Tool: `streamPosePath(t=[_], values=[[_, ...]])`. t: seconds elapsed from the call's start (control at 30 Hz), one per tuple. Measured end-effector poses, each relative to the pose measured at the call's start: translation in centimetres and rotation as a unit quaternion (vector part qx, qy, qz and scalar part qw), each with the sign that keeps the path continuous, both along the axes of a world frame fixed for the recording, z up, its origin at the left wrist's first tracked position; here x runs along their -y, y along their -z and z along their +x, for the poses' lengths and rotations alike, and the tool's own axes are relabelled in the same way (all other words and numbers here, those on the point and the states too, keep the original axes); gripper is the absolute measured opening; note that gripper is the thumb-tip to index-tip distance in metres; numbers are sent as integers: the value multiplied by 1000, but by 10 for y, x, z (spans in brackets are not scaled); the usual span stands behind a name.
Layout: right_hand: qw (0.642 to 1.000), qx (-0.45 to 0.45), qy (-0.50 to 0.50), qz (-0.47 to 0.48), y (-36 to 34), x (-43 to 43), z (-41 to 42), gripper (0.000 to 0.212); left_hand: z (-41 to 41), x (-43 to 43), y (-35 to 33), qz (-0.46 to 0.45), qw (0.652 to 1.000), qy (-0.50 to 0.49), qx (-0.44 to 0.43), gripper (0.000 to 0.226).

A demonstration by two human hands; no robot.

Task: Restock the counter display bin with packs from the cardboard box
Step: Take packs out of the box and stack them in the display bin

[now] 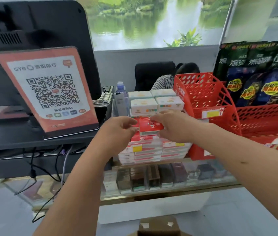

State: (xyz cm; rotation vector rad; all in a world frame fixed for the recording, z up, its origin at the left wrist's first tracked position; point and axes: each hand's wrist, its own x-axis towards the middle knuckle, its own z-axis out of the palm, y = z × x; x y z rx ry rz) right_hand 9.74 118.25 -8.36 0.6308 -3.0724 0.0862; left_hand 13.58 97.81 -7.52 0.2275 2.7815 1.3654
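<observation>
Red pack (151, 127) is pinched at its right end by the right hand (174, 126). The left hand (119, 128) curls at its left end, but I cannot tell whether it grips. The pack hangs just over the stack (151, 150), left of the rack (208, 106). The stack looks uneven, so a skewed set-down could slide packs off toward the near cardboard box (158, 225).

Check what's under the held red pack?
Stacks of red-and-white packs sit below the red pack, on the glass counter. The right hand grips the pack; it and the pack cover the stack tops directly beneath, so contact can't be judged.
</observation>
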Motion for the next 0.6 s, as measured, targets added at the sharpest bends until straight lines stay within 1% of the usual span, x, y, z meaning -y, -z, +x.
streamPosePath(t=[0.1, 0.2, 0.37, 0.5, 0.6], values=[[999, 37, -22, 22, 8, 6, -18, 43, -5, -7, -3, -6, 1000, -27, -7, 27], [998, 55, -40, -7, 20, 11, -29, 37, -8, -12, -2, -20, 999, -37, -11, 28], [997, 38, -57, -33, 27, 12, -31, 41, -16, -21, 8, -48, 998, -33, -7, 28], [996, 28, -63, -50, 36, 9, -30, 34, -19, -26, 14, -48, 998, -26, 6, 29], [997, 18, -63, -50, 46, 12, -29, 34, -18, -24, 19, -55, 998, -23, 8, 28]])
